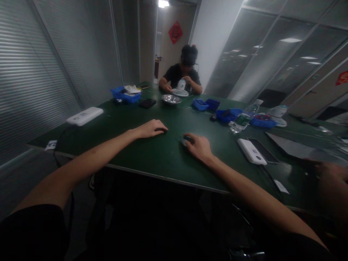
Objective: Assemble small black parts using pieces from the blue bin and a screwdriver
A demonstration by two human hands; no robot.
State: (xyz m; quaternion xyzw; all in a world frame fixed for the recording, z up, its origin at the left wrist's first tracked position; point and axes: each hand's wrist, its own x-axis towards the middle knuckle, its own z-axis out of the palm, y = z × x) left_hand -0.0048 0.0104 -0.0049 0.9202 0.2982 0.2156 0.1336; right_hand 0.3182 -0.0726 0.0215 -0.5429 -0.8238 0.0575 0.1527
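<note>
My left hand [152, 128] rests on the dark green table [146, 152], fingers stretched forward and thumb a little apart, with nothing visible in it. To its right, my right hand [200, 145] also lies low over the table. Its thumb and forefinger curve around a small, pale greyish object [184, 142] that is too blurred to name. A metal bowl [171, 100] stands beyond both hands, with small white pieces in it.
Across the table sits another person [181, 74] with a white container. Blue baskets [125, 95], a clear bottle [244, 117] and white power banks [251, 152] stand around. At the right edge, another person's blurred hand [333, 172] shows. The table's front edge lies close.
</note>
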